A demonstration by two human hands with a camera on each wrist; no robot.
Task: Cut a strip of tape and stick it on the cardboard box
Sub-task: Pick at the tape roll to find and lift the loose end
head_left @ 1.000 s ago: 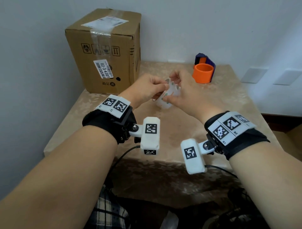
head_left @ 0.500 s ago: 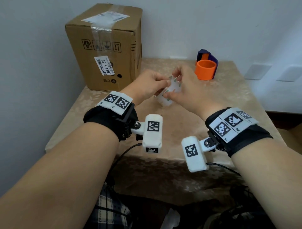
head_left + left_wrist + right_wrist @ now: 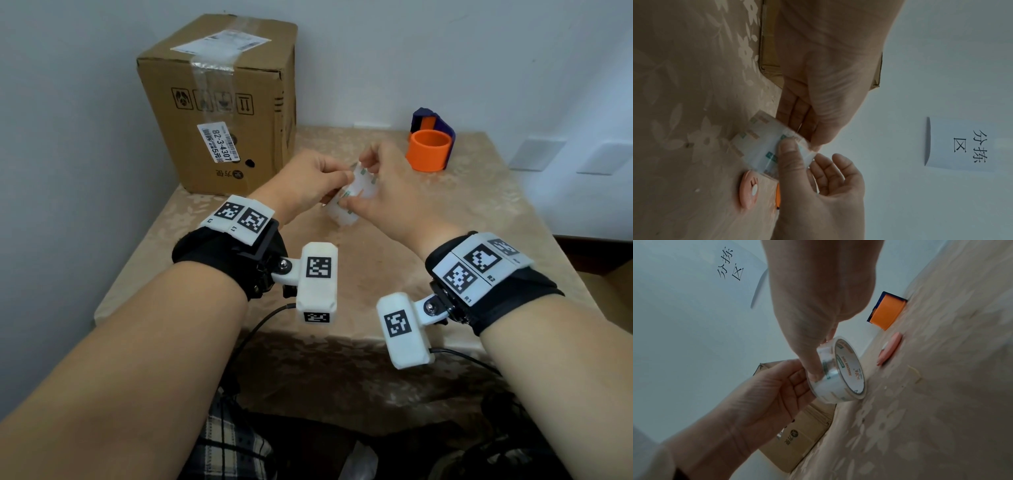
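A roll of clear tape (image 3: 349, 200) stands on edge on the table between my hands. My right hand (image 3: 387, 192) grips it, its thumb (image 3: 813, 369) pressed on the outer face of the roll (image 3: 840, 374). My left hand (image 3: 325, 178) pinches the loose tape end (image 3: 810, 155), a short flap peeled off the roll (image 3: 760, 142) just past the right thumb (image 3: 789, 155). The cardboard box (image 3: 219, 102) stands upright at the table's far left, old tape and labels on it, apart from both hands.
A small round pink cutter (image 3: 749, 189) lies flat on the table (image 3: 479, 219) just right of the roll, hidden behind my right hand in the head view. An orange ring with a dark blue holder (image 3: 430, 150) stands at the far right. Walls border the table's left and far sides.
Both hands stay on the tape roll in the same spot. Only small finger movements at the tape end show, and the head view has shifted a little.
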